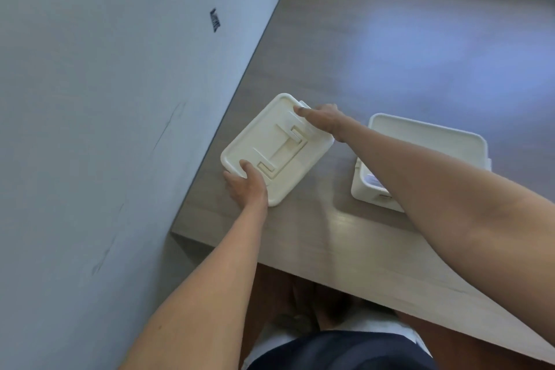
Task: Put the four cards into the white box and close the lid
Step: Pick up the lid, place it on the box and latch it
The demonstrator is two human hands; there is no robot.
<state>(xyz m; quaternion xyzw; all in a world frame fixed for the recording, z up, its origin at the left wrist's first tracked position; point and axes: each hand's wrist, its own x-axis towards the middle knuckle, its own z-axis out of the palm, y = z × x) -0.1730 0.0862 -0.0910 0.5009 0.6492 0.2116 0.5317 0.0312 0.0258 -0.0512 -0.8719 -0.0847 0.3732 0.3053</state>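
The white lid (270,147), with a raised handle shape on top, sits at the table's left side near the wall. My left hand (246,185) grips its near corner. My right hand (322,120) grips its far edge, fingers curled over the rim. The open white box (420,135) stands to the right of the lid, partly hidden behind my right forearm. A bit of a card (374,180) shows inside the box at its near end; the rest of the inside is hidden.
The grey wooden table (390,54) stretches away to the back and right. A pale wall (105,99) runs close along the table's left edge. The table's near edge (270,264) lies just above my lap.
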